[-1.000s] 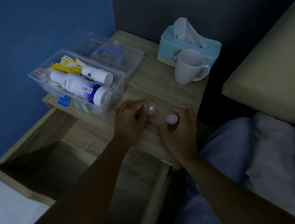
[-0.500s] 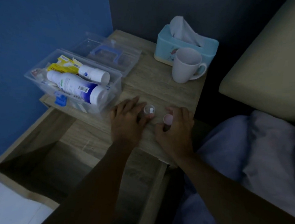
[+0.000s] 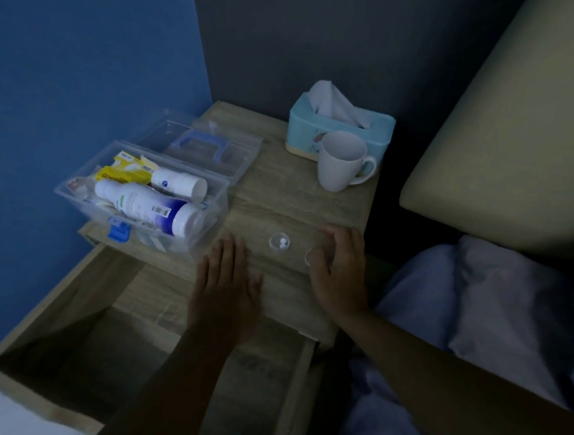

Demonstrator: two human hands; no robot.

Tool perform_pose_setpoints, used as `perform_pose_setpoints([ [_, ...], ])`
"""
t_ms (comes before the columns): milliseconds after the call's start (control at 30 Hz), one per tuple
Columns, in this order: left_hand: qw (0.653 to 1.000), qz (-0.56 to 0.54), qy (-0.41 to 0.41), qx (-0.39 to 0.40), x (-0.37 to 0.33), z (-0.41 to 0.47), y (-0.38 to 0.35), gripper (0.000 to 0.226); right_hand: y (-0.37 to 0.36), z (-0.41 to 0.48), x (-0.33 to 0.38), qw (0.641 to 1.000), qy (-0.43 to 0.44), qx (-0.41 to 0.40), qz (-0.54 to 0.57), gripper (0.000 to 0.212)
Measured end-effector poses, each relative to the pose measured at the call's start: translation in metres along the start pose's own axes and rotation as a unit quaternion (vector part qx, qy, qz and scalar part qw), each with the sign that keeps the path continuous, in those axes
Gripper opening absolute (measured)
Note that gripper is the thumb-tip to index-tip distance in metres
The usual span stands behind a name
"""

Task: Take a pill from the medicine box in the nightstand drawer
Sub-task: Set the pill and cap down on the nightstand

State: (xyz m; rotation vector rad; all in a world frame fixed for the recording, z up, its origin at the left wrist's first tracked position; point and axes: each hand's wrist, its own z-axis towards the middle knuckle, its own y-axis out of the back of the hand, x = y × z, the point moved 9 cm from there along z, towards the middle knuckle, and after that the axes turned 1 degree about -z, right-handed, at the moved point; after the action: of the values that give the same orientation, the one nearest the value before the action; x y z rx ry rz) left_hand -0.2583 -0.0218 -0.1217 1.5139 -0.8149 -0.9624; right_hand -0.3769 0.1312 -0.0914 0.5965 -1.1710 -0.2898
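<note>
My left hand (image 3: 224, 287) lies flat and loose on the nightstand (image 3: 277, 197), fingers spread, holding nothing. My right hand (image 3: 339, 271) rests palm down too, its fingers curved loosely over a small pale cap (image 3: 310, 256) at its thumb side; whether it grips the cap I cannot tell. Between the two hands, touching neither, stands a tiny clear pill vial (image 3: 279, 242), open, with white pills (image 3: 283, 243) inside (two, as far as I can make out). I judge the vial very light, smooth and easy to tip, so I would pinch its wall low with two fingers. The pills look small, hard and prone to roll. Beyond the left hand sits the open medicine box (image 3: 146, 194), and below it the drawer (image 3: 116, 333) gapes open.
</note>
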Motion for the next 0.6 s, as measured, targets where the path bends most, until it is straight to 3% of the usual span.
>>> perform_pose_setpoints([
  [167,0.999,0.001,0.025,0.027,-0.001,0.004,-0.003,0.067,0.018,0.058,0.027,0.997,0.065,-0.027,-0.037,0.037],
  [267,0.999,0.002,0.032,0.034,0.000,0.006,-0.003,0.067,0.019,0.107,0.035,0.989,0.076,-0.003,-0.125,0.064],
  [400,0.999,0.002,0.033,0.029,-0.001,0.004,-0.002,0.076,0.018,0.157,0.019,0.967,0.006,0.035,-0.251,0.099],
  [467,0.999,0.000,0.031,0.029,0.000,0.005,-0.003,0.075,0.018,0.169,0.011,0.956,-0.033,0.048,-0.287,0.102],
  [600,0.999,0.003,0.021,0.030,-0.002,0.004,-0.002,0.075,0.016,0.176,0.000,0.965,-0.064,0.055,-0.250,0.091],
])
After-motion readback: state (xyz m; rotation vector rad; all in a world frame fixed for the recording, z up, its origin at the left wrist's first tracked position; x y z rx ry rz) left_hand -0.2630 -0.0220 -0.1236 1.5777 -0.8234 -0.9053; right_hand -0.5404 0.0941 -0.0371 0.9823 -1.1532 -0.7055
